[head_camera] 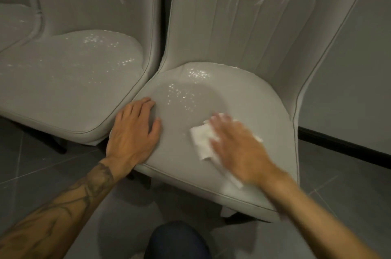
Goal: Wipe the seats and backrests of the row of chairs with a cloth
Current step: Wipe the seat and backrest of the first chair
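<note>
- A person's right hand (239,148), blurred, lies palm-down on a white cloth (203,142) on the seat (243,98) of a pale grey upholstered chair; the fingers are stretched out flat and a little apart, pressing the cloth to the cushion rather than pinching it.
- The cloth sits at about 5 o'clock on the seat, near its front edge, crumpled corners showing at the hand's 9 and 6 o'clock.
- The left hand (133,134) rests flat at the seat's 8 o'clock rim, fingers together, thumb spread, holding nothing.
- Shiny specks glint on the seat towards 12 o'clock, below the channel-stitched backrest (243,26).
- A second chair (69,81) stands just beside at 9 o'clock on a grey tiled floor (27,165).
</note>
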`<state>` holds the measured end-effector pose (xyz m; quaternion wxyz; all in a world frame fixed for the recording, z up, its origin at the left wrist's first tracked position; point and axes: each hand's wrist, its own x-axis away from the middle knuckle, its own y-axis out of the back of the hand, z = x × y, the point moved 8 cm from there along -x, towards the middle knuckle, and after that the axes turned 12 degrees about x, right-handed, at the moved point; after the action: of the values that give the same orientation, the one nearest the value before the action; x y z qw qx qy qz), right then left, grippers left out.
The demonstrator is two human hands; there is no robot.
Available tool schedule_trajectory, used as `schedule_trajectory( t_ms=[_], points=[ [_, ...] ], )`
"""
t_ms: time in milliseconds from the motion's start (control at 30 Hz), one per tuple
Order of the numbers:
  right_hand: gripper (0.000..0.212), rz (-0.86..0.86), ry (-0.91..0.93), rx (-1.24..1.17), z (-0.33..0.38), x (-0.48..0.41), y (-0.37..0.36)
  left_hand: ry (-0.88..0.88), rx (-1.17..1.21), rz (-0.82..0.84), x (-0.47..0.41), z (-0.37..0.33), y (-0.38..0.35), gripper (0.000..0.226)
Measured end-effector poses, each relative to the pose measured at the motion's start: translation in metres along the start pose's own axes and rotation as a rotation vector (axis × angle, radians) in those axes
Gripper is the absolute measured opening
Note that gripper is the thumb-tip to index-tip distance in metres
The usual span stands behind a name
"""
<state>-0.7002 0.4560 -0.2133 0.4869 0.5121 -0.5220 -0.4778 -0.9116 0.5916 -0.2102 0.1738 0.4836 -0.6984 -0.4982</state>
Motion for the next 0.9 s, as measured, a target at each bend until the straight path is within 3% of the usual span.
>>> schedule_trajectory(
  t_ms=[67, 133, 300, 367, 500, 567, 633, 700, 767, 900],
  points=[
    [0.066, 0.027, -0.175, -0.013, -0.062, 0.012, 0.001, 0.000, -0.001, -0.006, 0.001, -0.001, 0.000, 0.054],
    [0.063, 0.055, -0.268, -0.038, -0.066, 0.013, 0.002, 0.004, -0.003, -0.010, 0.001, -0.002, 0.000, 0.053],
    [0.067, -0.002, 0.067, -0.046, 0.064, -0.010, 0.000, -0.004, 0.013, 0.011, 0.002, -0.003, 0.001, 0.054],
    [0.065, 0.024, 0.044, -0.094, 0.025, -0.019, 0.004, -0.006, 0.015, 0.021, 0.002, -0.001, 0.000, 0.054],
    [0.058, 0.033, -0.319, 0.013, -0.102, -0.049, 0.003, -0.013, 0.019, 0.019, 0.002, -0.003, 0.000, 0.052],
    [0.057, 0.032, -0.428, 0.026, -0.099, -0.082, 0.004, -0.009, 0.029, 0.010, 0.001, -0.003, 0.001, 0.051],
    [0.054, 0.019, -0.360, -0.012, -0.053, -0.118, 0.003, -0.012, 0.035, 0.012, 0.002, -0.003, 0.000, 0.052],
    [0.056, -0.012, -0.158, -0.029, -0.005, -0.132, -0.001, -0.012, 0.038, 0.020, 0.002, -0.003, 0.001, 0.052],
    [0.058, 0.008, -0.096, -0.049, -0.015, -0.130, -0.001, -0.006, 0.033, 0.026, 0.001, -0.001, 0.001, 0.052],
    [0.057, 0.047, -0.422, -0.062, -0.117, -0.127, -0.002, 0.009, 0.028, 0.046, 0.001, 0.000, -0.003, 0.056]
  ],
)
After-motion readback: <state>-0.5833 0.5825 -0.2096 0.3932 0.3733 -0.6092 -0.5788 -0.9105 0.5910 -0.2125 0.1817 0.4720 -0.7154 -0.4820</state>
